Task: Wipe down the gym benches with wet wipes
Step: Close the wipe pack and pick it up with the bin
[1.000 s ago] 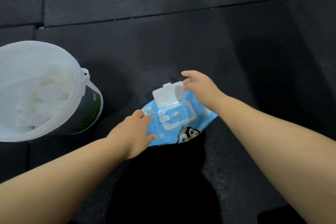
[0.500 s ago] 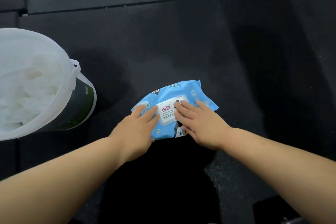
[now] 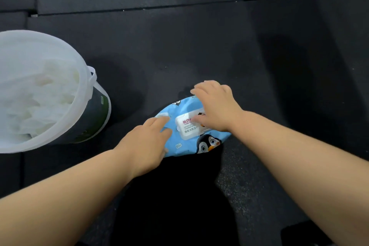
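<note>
A blue wet wipes pack [image 3: 185, 143] with a penguin print lies on the black rubber floor, its white flip lid [image 3: 188, 127] closed. My left hand [image 3: 146, 144] rests flat on the pack's left end with straight fingers. My right hand [image 3: 216, 106] lies over the pack's far right part. Its fingers curl over the far edge and its thumb sits on the lid. No bench is in view.
A dark bin [image 3: 93, 118] lined with a white bag stands to the left of the pack, with crumpled white wipes inside. Black floor mats [image 3: 199, 46] with seams stretch all around. A dark shadow lies just in front of me.
The lid stood open a second ago; my right hand pressed it closed, then moved to the pack's far edge and curled round it. My left hand stayed on the left end.
</note>
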Action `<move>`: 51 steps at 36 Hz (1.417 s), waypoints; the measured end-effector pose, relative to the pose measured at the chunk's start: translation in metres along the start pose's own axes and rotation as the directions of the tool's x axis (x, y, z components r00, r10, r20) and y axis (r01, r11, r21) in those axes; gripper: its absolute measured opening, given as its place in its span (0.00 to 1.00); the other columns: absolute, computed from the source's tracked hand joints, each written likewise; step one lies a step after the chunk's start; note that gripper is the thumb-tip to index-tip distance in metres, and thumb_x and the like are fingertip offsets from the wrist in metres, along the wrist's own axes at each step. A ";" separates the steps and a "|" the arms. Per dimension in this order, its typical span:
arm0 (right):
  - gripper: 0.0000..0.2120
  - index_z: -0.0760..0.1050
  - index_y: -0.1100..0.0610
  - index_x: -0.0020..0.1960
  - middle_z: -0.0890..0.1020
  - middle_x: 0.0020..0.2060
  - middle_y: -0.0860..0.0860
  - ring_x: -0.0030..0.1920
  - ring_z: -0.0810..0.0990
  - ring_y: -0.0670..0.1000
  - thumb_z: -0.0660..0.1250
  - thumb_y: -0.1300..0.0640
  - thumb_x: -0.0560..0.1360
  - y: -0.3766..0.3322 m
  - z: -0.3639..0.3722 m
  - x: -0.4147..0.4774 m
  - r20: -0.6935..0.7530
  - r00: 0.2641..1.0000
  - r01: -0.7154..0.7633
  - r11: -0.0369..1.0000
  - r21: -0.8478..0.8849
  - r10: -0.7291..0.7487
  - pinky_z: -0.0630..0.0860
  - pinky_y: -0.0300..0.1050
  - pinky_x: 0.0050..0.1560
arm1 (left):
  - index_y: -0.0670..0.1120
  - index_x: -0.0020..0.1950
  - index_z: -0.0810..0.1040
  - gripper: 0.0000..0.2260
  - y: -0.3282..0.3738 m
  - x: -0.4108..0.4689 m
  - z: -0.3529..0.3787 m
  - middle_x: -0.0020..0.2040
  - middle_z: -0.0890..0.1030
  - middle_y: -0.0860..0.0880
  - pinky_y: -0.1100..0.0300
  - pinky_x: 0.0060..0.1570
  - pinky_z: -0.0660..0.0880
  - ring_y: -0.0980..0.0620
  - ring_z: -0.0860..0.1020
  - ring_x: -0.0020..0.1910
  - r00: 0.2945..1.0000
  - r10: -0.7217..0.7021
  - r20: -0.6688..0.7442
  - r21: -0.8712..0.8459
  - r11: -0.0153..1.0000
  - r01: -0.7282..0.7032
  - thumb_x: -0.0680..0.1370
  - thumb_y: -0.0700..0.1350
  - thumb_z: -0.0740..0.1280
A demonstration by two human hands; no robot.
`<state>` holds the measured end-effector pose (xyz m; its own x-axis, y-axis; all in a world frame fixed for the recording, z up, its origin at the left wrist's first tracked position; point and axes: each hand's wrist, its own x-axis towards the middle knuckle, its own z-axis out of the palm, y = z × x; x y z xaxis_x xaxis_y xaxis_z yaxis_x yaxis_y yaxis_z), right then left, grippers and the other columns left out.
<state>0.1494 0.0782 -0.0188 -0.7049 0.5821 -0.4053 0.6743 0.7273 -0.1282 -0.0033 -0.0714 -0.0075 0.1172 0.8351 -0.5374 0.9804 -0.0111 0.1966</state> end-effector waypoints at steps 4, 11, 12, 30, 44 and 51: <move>0.48 0.46 0.55 0.77 0.56 0.76 0.50 0.77 0.49 0.53 0.69 0.40 0.69 -0.006 0.003 0.016 0.225 0.974 -0.022 0.999 0.034 0.014 0.46 0.55 0.74 | 0.51 0.69 0.64 0.19 -0.006 -0.009 -0.004 0.73 0.55 0.53 0.57 0.50 0.72 0.48 0.66 0.63 0.999 -0.045 0.031 -0.011 0.999 0.045 0.79 0.52 0.58; 0.45 0.60 0.47 0.70 0.74 0.57 0.49 0.59 0.70 0.56 0.71 0.30 0.61 -0.011 -0.003 0.014 0.296 0.947 -0.096 0.988 -0.120 0.128 0.62 0.57 0.59 | 0.50 0.64 0.67 0.15 -0.011 -0.027 -0.007 0.58 0.70 0.52 0.57 0.45 0.68 0.48 0.72 0.56 0.992 -0.077 0.098 0.032 0.997 0.074 0.79 0.54 0.56; 0.43 0.63 0.45 0.68 0.74 0.56 0.49 0.58 0.70 0.55 0.71 0.29 0.59 -0.010 -0.003 0.010 0.327 0.932 -0.120 0.985 -0.123 0.155 0.61 0.56 0.58 | 0.50 0.64 0.67 0.15 -0.012 -0.030 -0.008 0.57 0.70 0.52 0.57 0.44 0.67 0.48 0.72 0.56 0.990 -0.080 0.115 0.044 0.996 0.075 0.80 0.54 0.56; 0.18 0.66 0.51 0.44 0.76 0.40 0.47 0.38 0.75 0.50 0.73 0.46 0.66 -0.058 -0.070 -0.037 0.247 0.953 -0.184 0.983 0.004 0.177 0.65 0.42 0.31 | 0.51 0.63 0.69 0.14 -0.010 -0.092 -0.083 0.58 0.72 0.52 0.53 0.49 0.73 0.49 0.75 0.55 0.992 0.011 0.123 0.177 0.984 -0.033 0.81 0.54 0.53; 0.15 0.66 0.52 0.45 0.75 0.37 0.47 0.34 0.75 0.48 0.69 0.47 0.68 -0.112 -0.154 -0.012 -0.031 0.957 -0.281 0.949 0.145 0.288 0.67 0.41 0.28 | 0.50 0.65 0.70 0.16 -0.128 -0.168 -0.109 0.61 0.70 0.51 0.53 0.50 0.73 0.49 0.69 0.58 0.800 -0.554 -0.232 -0.211 0.831 0.514 0.79 0.54 0.59; 0.16 0.65 0.55 0.45 0.74 0.37 0.48 0.33 0.73 0.49 0.67 0.46 0.71 -0.146 -0.155 0.009 -0.084 0.946 -0.305 0.947 0.097 0.314 0.63 0.41 0.27 | 0.44 0.66 0.63 0.21 -0.167 -0.168 -0.065 0.58 0.70 0.43 0.51 0.47 0.70 0.43 0.68 0.55 0.603 -0.792 -0.096 -0.541 0.550 0.636 0.79 0.54 0.60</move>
<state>0.0104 0.0336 0.1363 -0.4739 0.8092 -0.3473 0.8753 0.4760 -0.0852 -0.1967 -0.1740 0.1032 -0.7211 0.5647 -0.4013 0.5278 0.8231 0.2098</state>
